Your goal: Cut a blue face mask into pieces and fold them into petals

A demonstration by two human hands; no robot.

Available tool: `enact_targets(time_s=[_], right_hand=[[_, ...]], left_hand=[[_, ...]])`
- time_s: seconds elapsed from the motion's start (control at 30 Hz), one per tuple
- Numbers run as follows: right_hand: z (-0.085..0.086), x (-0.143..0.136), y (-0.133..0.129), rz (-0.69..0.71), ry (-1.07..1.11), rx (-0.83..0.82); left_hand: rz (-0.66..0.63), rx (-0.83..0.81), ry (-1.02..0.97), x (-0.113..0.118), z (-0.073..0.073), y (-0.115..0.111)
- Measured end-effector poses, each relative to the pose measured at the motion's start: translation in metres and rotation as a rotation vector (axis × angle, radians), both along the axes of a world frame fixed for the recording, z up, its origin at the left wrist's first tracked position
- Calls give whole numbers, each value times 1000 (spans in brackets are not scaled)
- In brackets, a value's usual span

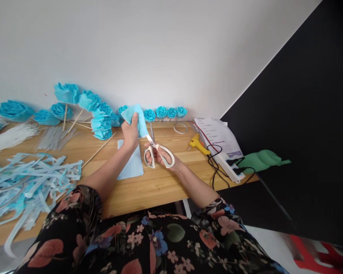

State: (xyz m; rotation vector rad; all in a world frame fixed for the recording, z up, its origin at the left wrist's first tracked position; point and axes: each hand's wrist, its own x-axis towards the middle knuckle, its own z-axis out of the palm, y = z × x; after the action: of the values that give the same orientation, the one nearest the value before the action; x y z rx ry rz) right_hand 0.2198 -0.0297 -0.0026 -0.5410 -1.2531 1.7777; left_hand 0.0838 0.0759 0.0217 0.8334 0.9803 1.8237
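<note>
My left hand (131, 131) is closed on a light-blue piece of crepe-like material (140, 118), holding it above the table with the thumb on its face. My right hand (160, 155) grips white-handled scissors (166, 156), fingers through the loops. Their blades (150, 137) are parted at the lower right corner of the piece, one blade showing beyond its edge; whether they touch it I cannot tell. Below my left wrist, a flat stack of pale-blue sheets (131, 165) lies on the wooden table (157, 186).
Blue crepe flowers (101, 123), some on sticks, line the wall. Cut strips (25, 190) pile at left beside white and grey thin stems (54, 137). At right are a yellow glue gun (198, 144), a power strip (228, 167) with cables, printed paper (217, 135) and a ring (180, 128).
</note>
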Motion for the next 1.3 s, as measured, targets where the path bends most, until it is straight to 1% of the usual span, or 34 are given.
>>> enact_targets(time_s=[0.17,0.33,0.6,0.83,1.1,1.3], right_hand=[[-1,-1,0,-15,0,-9],[-1,-3,1,-50,-12,-27],[3,-6,-2,-132,-12,-37],[-3,-9,-3,-195,10,-37],[-6,-11,-4,-235,29,-53],[0,-14,-7,-288,10,-59]], left_hand=[[24,-2,16,0,-2,0],[-14,16,33,4,-7,-2],[-25,-34,-5,7,-8,-5],[3,-31,-31,7,-11,-1],[9,-59,-19,7,-8,-3],[25,-81,-4,6,-6,-4]])
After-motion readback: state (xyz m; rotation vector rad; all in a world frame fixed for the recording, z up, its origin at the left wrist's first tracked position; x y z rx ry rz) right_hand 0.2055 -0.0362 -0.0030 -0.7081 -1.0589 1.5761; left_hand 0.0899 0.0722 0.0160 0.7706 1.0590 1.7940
